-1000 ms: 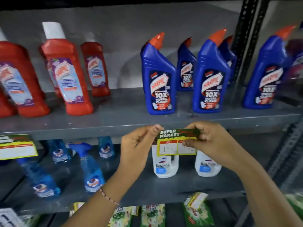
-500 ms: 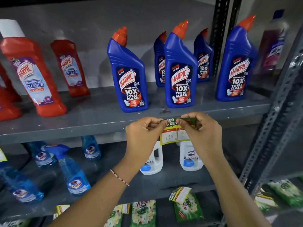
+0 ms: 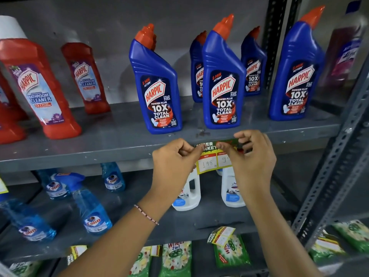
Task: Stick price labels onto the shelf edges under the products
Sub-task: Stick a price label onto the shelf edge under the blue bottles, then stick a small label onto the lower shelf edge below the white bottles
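Now, our scene in lines:
Label: we see the price label [image 3: 209, 159] against the front edge of the grey shelf [image 3: 79, 154], under the blue Harpic bottles [image 3: 222, 80], its lower half hanging below the edge.
Left hand: our left hand [image 3: 173, 168] has its grip pinched on the label's top left corner.
Right hand: our right hand [image 3: 253, 156] presses a fingertip on the label's green top strip, the other fingers curled loosely.
Below: white jugs [image 3: 187, 194] stand behind the label.
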Motion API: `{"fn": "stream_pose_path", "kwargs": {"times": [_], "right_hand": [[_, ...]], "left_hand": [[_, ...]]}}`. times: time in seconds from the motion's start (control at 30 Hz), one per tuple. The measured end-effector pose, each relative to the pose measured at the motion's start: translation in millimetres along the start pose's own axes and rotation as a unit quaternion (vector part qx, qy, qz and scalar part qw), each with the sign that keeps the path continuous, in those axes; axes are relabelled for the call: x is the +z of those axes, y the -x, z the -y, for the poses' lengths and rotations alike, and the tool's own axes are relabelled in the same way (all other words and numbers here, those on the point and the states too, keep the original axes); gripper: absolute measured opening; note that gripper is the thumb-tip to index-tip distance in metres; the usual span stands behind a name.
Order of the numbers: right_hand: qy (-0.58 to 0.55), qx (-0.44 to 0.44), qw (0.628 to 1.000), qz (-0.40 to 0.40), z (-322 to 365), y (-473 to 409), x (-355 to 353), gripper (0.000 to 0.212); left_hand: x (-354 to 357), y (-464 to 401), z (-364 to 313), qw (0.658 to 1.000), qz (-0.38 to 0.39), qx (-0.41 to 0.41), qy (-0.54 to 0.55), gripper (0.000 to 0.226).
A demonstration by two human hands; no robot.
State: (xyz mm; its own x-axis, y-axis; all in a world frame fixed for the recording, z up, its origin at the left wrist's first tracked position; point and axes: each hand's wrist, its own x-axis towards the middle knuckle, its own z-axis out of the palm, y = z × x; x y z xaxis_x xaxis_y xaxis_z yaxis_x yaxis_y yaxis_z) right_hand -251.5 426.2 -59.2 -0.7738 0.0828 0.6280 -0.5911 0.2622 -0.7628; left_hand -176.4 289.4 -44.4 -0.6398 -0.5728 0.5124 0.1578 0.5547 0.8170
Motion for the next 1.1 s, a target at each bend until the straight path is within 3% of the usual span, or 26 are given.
{"fn": "stream_pose_path", "kwargs": {"times": [0.27,0.33,0.4,0.47,0.57,0.6,0.67,0.77,0.83,0.93,1.1], "right_hand": [[-0.057,0.016,0.997,-0.044,-34,18,-14,0.016],[-0.038,0.048,0.998,-0.033,-61,34,-19,0.012],[-0.023,0.105,0.994,0.026,-95,54,-21,0.009],[0.007,0.135,0.983,0.123,-132,74,-18,0.012],[0.081,0.149,0.947,0.273,-178,103,-6,0.014],[0.095,0.155,0.931,0.316,-190,111,0,0.017],[0.115,0.154,0.904,0.382,-209,126,11,0.024],[0.164,0.124,0.891,0.405,-231,146,28,0.022],[0.199,0.102,0.889,0.4,-238,158,35,0.016],[0.192,0.099,0.909,0.356,-242,171,38,0.016],[0.109,0.147,0.943,0.277,-242,189,32,0.018]], "left_hand": [[2,22,30,1.0,0.011,-0.022,-0.002,0.045],[11,43,55,0.996,0.051,-0.067,0.002,0.048],[26,69,88,0.981,0.103,-0.165,0.026,0.049],[44,96,130,0.931,0.16,-0.323,0.066,0.033],[69,137,190,0.807,0.241,-0.53,0.097,0.01],[76,148,204,0.773,0.24,-0.577,0.107,0.009],[89,165,227,0.738,0.207,-0.631,0.12,0.005],[110,176,240,0.743,0.186,-0.629,0.135,0.018],[121,175,240,0.751,0.181,-0.618,0.145,0.012],[132,170,241,0.769,0.124,-0.615,0.123,0.013],[125,177,251,0.862,0.097,-0.498,0.023,0.027]]}}
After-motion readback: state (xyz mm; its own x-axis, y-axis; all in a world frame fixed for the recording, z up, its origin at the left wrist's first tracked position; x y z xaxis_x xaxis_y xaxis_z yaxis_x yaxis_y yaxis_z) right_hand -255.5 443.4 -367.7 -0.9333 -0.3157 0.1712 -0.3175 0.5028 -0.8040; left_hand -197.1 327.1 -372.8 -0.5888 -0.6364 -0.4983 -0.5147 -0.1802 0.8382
